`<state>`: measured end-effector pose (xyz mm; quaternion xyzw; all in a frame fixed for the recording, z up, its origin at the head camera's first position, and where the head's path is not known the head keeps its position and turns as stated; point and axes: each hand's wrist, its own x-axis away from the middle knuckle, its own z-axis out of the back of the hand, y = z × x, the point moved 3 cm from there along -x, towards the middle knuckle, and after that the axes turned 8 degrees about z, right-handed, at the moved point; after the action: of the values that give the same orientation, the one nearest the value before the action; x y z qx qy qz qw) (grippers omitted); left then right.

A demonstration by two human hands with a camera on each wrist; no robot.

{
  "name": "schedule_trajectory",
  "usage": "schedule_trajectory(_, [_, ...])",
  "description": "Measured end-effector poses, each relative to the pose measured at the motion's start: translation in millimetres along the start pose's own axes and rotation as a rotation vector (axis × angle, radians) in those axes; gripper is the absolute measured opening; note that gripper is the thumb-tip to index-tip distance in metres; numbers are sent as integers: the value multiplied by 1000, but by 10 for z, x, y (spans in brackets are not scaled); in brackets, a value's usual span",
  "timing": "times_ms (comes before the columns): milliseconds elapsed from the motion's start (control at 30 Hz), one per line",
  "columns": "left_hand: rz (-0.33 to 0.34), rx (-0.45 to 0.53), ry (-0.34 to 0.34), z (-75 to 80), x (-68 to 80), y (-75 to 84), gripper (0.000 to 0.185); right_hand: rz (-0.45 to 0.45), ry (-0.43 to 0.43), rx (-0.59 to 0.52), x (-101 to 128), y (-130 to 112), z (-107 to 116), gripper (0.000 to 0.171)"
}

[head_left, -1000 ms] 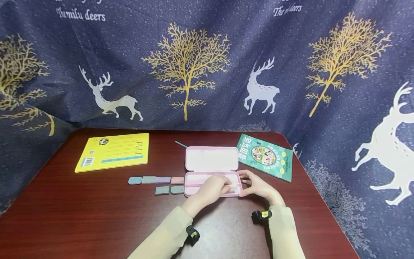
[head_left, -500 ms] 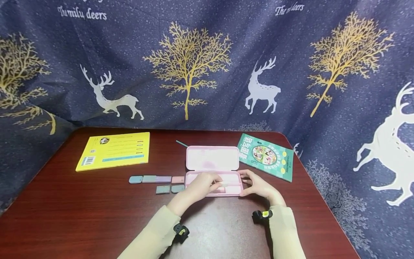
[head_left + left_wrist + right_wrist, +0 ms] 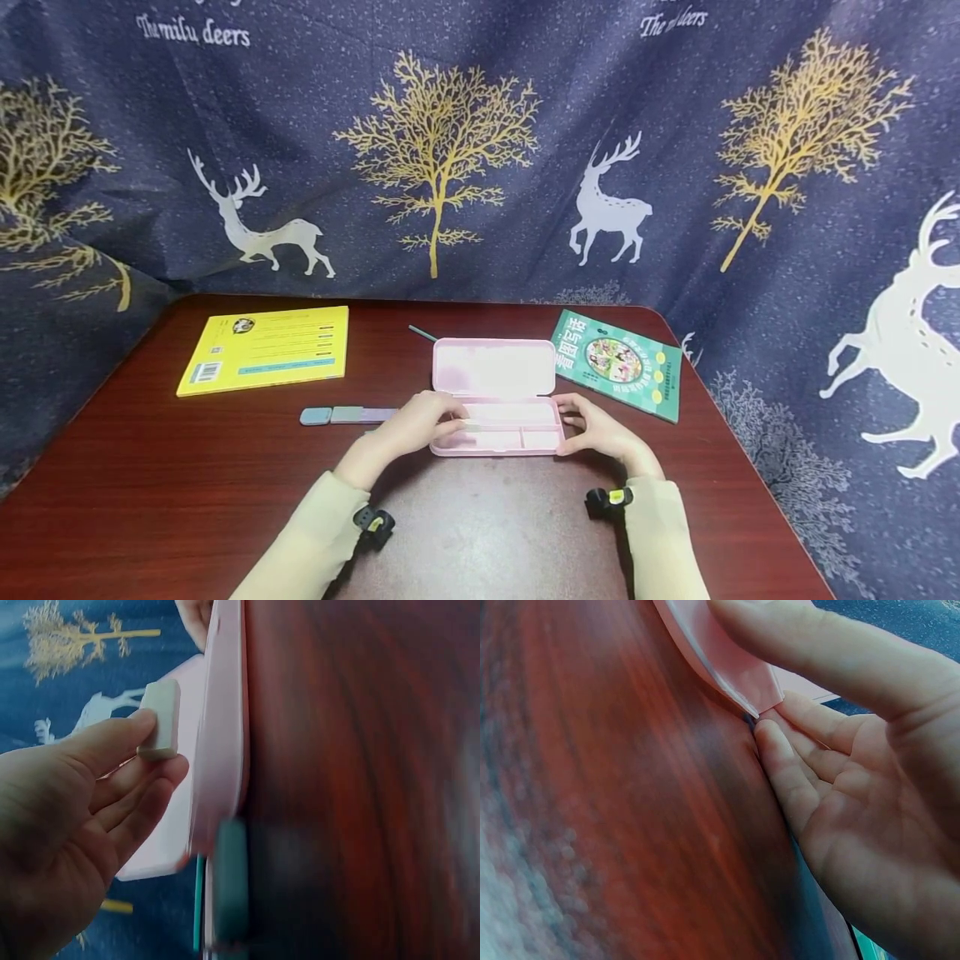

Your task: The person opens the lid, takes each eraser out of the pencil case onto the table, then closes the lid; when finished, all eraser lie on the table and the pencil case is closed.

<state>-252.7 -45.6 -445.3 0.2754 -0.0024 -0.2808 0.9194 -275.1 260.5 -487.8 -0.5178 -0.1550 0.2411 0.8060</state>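
Observation:
My left hand (image 3: 408, 427) pinches a small pale greenish block, which looks like an eraser (image 3: 162, 716), between thumb and fingers. It is held over the left part of an open pink pencil case (image 3: 542, 438). The lid (image 3: 495, 367) leans back behind the tray, whose inside has divided compartments. At the case's right end, my right hand (image 3: 597, 430) holds the corner, thumb in front and fingers behind. Left of the case lie a blue block (image 3: 316, 416), a light green block (image 3: 347, 414) and a purple one (image 3: 378, 415); my left hand hides others there.
A yellow book (image 3: 264, 350) lies at the back left of the dark red table (image 3: 187, 492). Toward the back right is a green book (image 3: 615, 362), close to the lid. A thin teal stick (image 3: 422, 332) shows behind the lid's left corner. A patterned curtain (image 3: 480, 150) hangs behind.
My left hand has moved left from the case's right compartment to its left end, carrying the pale eraser. My right hand has kept its hold on the case.

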Motion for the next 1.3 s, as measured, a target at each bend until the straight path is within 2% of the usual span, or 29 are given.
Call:
schedule_trajectory(200, [47, 16, -36, 145, 125, -274, 12, -6, -5, 0, 0, 19, 9, 82])
schedule_trajectory(367, [117, 41, -58, 326, 236, -469, 15, -7, -5, 6, -5, 29, 21, 82])
schedule_trajectory(533, [169, 56, -64, 496, 364, -652, 14, -11, -7, 11, -10, 12, 24, 81])
schedule_trajectory(733, [219, 76, -69, 613, 505, -843, 13, 11, -14, 37, -8, 0, 21, 83])
schedule_trajectory(967, [229, 86, -74, 709, 666, -1003, 13, 14, -14, 39, -4, 11, 21, 83])
schedule_trajectory(1300, [258, 144, -197, 762, 828, -1123, 15, 14, -10, 41, -6, 13, 15, 83])
